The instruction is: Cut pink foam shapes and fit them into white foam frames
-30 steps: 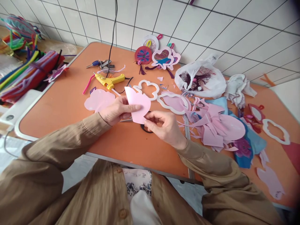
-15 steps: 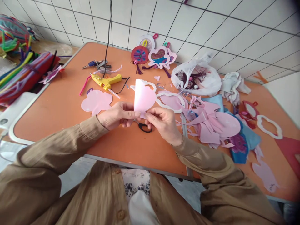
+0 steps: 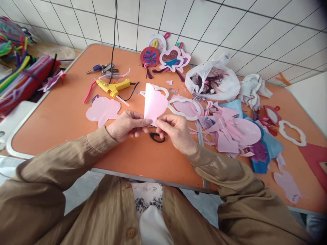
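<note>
Between my two hands stands a folded pink paper cutout [image 3: 156, 104] with a wavy, scalloped right edge and a straight fold on its left. My left hand [image 3: 127, 126] pinches its lower left corner between thumb and fingers. At the lower right corner, my right hand [image 3: 176, 131] grips it the same way. Just beneath my hands lie scissors [image 3: 157, 137], with only the black handle showing. Behind the folded paper is a white cloud-shaped frame [image 3: 163, 90], partly hidden. A flat pink cloud cutout [image 3: 103, 109] rests left of my left hand.
A yellow glue gun [image 3: 113, 86] lies at the back left, its cord rising. Pink scraps [image 3: 224, 132] pile up on the right, before a white plastic bag [image 3: 213, 80]. Finished ornaments [image 3: 150, 56] lean against the tiled wall. Pipe cleaners [image 3: 30, 78] lie far left.
The view has shifted slightly, so everything sits a little further left and higher. Both hands keep their hold on the folded pink paper, with hardly any movement.
</note>
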{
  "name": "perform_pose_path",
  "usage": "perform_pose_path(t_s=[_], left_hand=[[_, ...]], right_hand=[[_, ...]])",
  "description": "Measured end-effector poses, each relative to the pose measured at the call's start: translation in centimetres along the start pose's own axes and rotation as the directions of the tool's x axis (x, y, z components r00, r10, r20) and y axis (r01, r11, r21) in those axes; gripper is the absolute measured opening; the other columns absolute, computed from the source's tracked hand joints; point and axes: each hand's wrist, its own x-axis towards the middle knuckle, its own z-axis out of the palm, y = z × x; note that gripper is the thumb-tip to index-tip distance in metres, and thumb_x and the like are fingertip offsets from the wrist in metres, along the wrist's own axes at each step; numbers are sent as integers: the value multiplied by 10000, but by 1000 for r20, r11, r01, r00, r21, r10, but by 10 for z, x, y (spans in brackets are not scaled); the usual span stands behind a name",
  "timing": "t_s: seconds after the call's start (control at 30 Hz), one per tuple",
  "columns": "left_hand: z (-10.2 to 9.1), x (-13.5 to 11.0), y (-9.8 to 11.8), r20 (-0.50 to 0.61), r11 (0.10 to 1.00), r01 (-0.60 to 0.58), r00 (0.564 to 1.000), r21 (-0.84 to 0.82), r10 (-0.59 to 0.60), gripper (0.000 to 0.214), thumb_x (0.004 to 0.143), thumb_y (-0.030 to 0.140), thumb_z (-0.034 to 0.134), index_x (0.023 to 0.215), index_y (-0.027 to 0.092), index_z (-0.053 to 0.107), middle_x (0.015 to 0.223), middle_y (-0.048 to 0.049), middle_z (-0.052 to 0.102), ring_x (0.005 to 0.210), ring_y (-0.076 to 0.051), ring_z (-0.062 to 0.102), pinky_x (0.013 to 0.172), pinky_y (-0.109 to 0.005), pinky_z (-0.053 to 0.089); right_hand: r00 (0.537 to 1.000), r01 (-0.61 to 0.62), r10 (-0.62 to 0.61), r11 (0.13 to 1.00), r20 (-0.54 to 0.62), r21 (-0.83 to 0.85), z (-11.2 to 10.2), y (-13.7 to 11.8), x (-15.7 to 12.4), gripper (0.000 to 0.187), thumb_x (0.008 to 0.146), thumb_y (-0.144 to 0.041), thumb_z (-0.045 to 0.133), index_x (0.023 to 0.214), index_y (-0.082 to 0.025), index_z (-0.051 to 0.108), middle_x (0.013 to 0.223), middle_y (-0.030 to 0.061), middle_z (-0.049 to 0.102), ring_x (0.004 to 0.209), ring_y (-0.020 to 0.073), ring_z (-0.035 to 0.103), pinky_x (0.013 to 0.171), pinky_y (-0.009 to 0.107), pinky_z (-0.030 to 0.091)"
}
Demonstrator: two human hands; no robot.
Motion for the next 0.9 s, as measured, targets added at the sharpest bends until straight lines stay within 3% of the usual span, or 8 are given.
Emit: perform_pose_path(t_s=[0.33, 0.53, 0.9], left_hand=[[5, -1, 0, -39, 998, -59, 997, 31, 60, 420, 555, 412, 982, 627, 109, 700, 554, -21, 667, 377, -62, 503, 353, -186, 366], [9, -1, -9, -60, 995, -98, 993, -6, 97, 348, 600, 385, 943, 662, 115, 732, 554, -13, 657, 403, -69, 511, 370, -193, 380], [10, -1, -9, -30, 978, -185, 981, 99, 189, 341, 626, 391, 927, 661, 128, 712, 501, 13, 606, 420, -69, 501, 402, -192, 378]], right_hand=[[996, 76, -77, 997, -39, -26, -1, 2, 1, 274, 803, -409, 731, 689, -176, 645, 558, -17, 630, 421, 78, 512, 436, 222, 412], [994, 101, -103, 992, -31, -77, 1, -2, 0, 309, 795, -434, 755, 676, -173, 640, 544, -20, 613, 432, 84, 515, 450, 231, 411], [999, 38, -39, 997, 4, 69, 1, 5, 2, 274, 787, -414, 743, 700, -171, 650, 546, -31, 588, 420, 75, 482, 417, 223, 369]])
